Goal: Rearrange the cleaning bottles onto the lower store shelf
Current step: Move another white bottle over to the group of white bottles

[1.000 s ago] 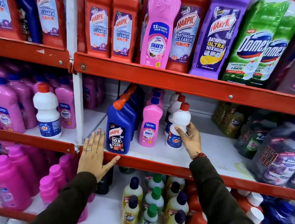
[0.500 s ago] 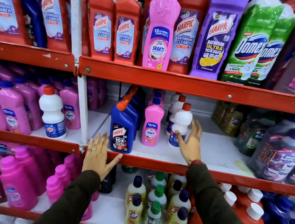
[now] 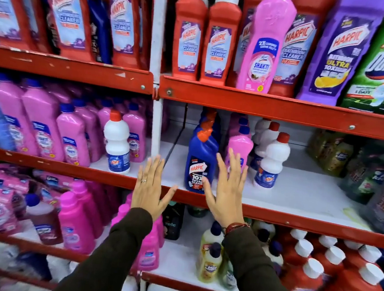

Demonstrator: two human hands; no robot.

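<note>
On the white middle shelf (image 3: pixel 302 196) stand a blue Harpic bottle (image 3: pixel 200 162), a pink Shakti bottle (image 3: pixel 240 147) behind it and a row of white bottles with red caps (image 3: pixel 270 163). My left hand (image 3: pixel 149 187) lies flat, fingers spread, against the shelf's red front rail, left of the blue bottle. My right hand (image 3: pixel 225 186) is raised with fingers apart just in front of the blue and pink bottles, holding nothing. A lone white bottle (image 3: pixel 117 143) stands among pink ones in the left bay.
The top shelf holds tall red Harpic bottles (image 3: pixel 188 40), a pink one (image 3: pixel 265 42), a purple one (image 3: pixel 333 55) and green Domex. Dark bottles (image 3: pixel 369 181) crowd the middle shelf's right end. The bottom shelf carries pink bottles, small yellow bottles (image 3: pixel 209 258) and red white-capped ones.
My right hand let go of the front white bottle and moved left, in front of the blue and pink bottles. The view swung left. My left hand stayed on the rail.
</note>
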